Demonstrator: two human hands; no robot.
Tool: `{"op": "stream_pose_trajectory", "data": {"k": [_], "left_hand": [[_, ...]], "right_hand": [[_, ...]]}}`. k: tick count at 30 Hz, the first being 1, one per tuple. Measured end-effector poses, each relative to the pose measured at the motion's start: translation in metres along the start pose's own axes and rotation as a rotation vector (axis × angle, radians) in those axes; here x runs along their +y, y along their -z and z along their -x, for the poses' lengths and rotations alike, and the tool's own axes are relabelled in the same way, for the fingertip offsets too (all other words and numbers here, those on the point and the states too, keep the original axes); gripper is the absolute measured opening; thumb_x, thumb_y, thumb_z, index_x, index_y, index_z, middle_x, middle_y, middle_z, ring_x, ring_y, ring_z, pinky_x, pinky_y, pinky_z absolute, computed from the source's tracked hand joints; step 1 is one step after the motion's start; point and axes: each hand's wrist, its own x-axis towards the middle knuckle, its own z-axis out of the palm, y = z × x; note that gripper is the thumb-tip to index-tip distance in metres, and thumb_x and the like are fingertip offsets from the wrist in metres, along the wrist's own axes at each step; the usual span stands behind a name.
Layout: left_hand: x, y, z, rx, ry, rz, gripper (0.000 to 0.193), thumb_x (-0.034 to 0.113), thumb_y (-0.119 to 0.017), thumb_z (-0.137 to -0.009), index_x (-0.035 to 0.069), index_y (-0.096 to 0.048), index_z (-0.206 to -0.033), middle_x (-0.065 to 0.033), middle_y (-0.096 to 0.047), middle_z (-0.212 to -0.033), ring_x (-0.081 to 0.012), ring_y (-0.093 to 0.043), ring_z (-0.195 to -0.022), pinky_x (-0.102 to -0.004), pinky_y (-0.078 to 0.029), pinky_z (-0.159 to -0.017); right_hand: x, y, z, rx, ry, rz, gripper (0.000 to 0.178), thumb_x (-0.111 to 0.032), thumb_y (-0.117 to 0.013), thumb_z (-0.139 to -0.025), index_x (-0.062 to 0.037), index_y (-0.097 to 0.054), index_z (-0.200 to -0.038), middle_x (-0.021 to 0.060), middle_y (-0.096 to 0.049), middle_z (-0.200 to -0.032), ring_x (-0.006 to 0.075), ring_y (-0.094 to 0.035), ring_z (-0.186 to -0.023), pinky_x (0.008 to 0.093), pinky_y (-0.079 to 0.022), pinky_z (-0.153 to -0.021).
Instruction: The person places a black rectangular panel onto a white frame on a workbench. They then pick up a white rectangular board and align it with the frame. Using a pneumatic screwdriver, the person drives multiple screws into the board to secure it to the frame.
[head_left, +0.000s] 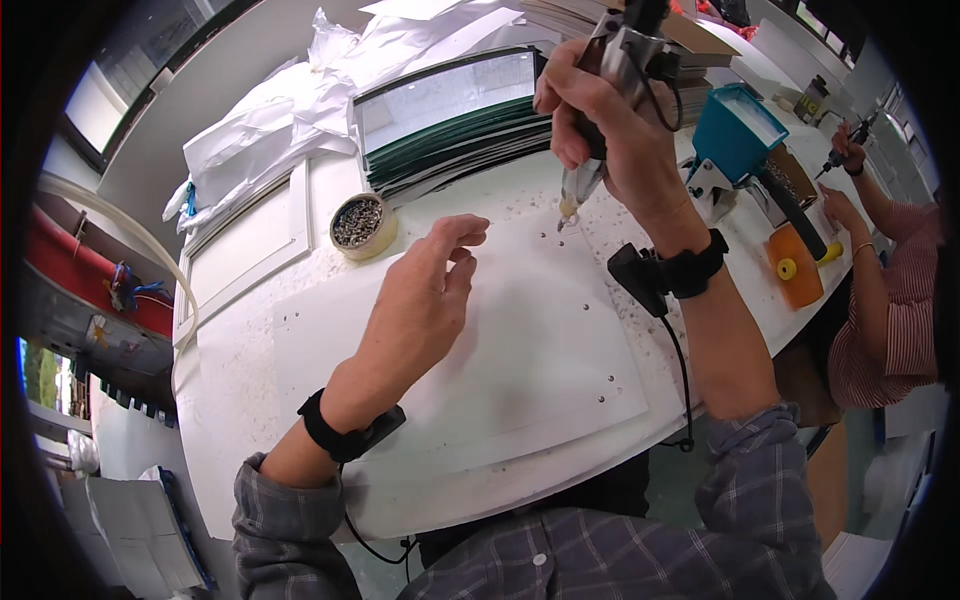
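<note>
A white sheet panel [500, 400] lies flat on the worktable before me, with small dark screws or holes near its right edge and left corner. My right hand [625, 140] is wrapped round a power screwdriver [625, 60] with a metal body, pointed downward. Its pale, clear-looking tip [570, 205] is close to small dark spots at the panel's far right corner; whether it touches cannot be told. Over the panel's middle hovers my left hand [425, 290], fingers curled toward the thumb. Anything inside them is hidden. Left of the panel's far edge stands a round tub of small screws [358, 222].
Dark-edged flat panels [450, 150] are stacked behind, beside white wrapping sheets [280, 120] and a white frame [250, 240]. At right are a teal hopper-like container [735, 135], an orange piece [795, 265], and a co-worker in a striped top [885, 330] holding another driver.
</note>
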Motion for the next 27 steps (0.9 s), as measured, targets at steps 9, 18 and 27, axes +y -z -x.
{"op": "stream_pose_trajectory", "data": {"k": [9,18,27], "left_hand": [[-0.05,0.061,0.068,0.014,0.1,-0.312,0.02,0.006,-0.073,-0.092,0.004,-0.074,-0.111,-0.0085,-0.072,-0.098,-0.0181,-0.068,-0.084,-0.0304,-0.055,-0.075],[-0.043,0.046,0.051,-0.011,-0.008,-0.528,0.014,0.016,-0.07,-0.093,0.004,-0.069,-0.101,-0.0107,-0.068,-0.092,-0.03,-0.066,-0.088,-0.0416,-0.055,-0.078],[-0.042,0.053,0.026,-0.264,-0.057,-0.75,0.012,0.01,-0.064,-0.093,-0.001,-0.063,-0.087,-0.0168,-0.066,-0.078,-0.0367,-0.066,-0.074,-0.0456,-0.053,-0.07]], "right_hand": [[-0.032,-0.028,0.021,0.113,0.002,-0.274,0.024,-0.034,-0.052,-0.106,-0.0107,-0.054,-0.1,0.0023,-0.051,-0.09,0.0037,-0.042,-0.049,0.023,-0.038,-0.048],[-0.038,-0.04,0.032,0.057,-0.041,-0.311,0.022,-0.032,-0.051,-0.107,-0.0107,-0.05,-0.102,0.002,-0.05,-0.088,0.0036,-0.043,-0.049,0.022,-0.039,-0.047],[-0.037,-0.042,0.037,0.064,-0.065,-0.331,0.023,-0.033,-0.051,-0.107,-0.0099,-0.052,-0.105,0.0024,-0.05,-0.09,0.0043,-0.042,-0.048,0.0229,-0.039,-0.048]]}}
